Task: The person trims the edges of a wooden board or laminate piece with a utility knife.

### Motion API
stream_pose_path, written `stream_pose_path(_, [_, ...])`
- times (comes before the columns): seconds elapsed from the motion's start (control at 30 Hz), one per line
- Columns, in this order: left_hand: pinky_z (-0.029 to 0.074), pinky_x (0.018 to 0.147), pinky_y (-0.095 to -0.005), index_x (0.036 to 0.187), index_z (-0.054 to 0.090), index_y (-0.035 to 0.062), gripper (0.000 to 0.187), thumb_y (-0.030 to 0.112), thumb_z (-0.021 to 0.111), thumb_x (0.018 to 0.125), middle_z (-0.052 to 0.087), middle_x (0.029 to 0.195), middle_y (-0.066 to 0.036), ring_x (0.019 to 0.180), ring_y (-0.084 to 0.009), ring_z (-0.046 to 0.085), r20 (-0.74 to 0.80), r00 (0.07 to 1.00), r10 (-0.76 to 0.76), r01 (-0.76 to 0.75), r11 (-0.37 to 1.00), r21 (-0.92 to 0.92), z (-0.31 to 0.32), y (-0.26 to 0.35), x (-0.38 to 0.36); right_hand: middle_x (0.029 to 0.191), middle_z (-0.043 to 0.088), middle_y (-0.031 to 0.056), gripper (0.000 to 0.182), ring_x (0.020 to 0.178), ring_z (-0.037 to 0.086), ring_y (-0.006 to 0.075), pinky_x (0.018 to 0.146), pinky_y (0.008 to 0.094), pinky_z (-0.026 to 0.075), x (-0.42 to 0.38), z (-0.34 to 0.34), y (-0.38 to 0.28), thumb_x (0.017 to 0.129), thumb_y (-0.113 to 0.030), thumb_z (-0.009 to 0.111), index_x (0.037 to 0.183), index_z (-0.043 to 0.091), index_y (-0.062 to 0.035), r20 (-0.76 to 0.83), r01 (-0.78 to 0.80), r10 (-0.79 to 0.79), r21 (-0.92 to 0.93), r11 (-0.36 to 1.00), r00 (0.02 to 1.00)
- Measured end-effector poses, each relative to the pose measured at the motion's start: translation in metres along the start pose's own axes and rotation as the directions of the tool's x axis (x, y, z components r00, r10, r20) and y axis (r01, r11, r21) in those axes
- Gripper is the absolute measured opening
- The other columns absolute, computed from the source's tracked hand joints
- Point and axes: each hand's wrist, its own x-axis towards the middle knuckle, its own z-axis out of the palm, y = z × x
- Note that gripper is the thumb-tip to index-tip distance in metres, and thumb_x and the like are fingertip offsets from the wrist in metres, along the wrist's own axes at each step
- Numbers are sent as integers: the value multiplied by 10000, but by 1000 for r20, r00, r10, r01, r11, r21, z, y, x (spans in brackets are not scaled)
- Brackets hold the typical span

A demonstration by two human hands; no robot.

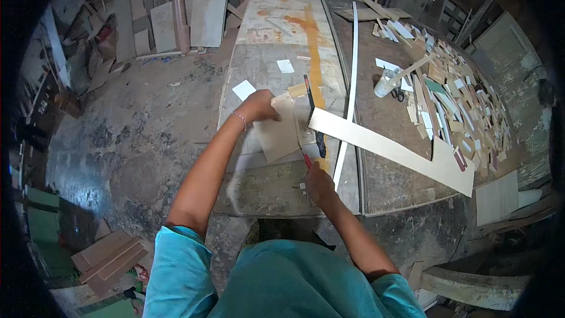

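My left hand (259, 106) is curled over the upper left corner of a thin beige sheet (278, 132) lying on the worktable (268, 59), fingers closed on its edge. Near the front of the table, my right hand (321, 185) is wrapped round a slim red tool (306, 159); its working end is too small to make out, close to the sheet's lower right side. Just right of the sheet lies a long black tool (319, 141) with a thin blade-like upper part. A small tan offcut (297, 90) rests above the sheet, and a white piece (243, 89) lies beyond my left hand.
A wide cream strip (382, 144) crosses to the second table on the right, over a long white strip (354, 76). Many offcuts (453, 91) are heaped there, with a cup (385, 84) and scissors (398, 95) nearby. Boards (209, 17) lean at the back left.
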Motion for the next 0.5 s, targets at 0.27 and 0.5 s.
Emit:
stream_pose_path(0.27, [457,665,-363,763,605,-5,343,263,691,569,594,755,-179,737,-309,576,-215,912,350,-300,925,234,19,-1,-6,744,558,262,176,691,576,378,593,405,476,15,-22,6,770,-99,414,818,463,64,160,220,-204,-93,971,966])
stream_pose_path(0.5, [467,626,-388,681,593,6,271,252,662,590,580,698,-175,692,-329,573,-174,929,327,-236,884,404,32,57,-40,714,552,231,195,664,565,379,599,403,467,36,-10,37,763,-108,416,746,505,64,296,438,-370,-211,874,881])
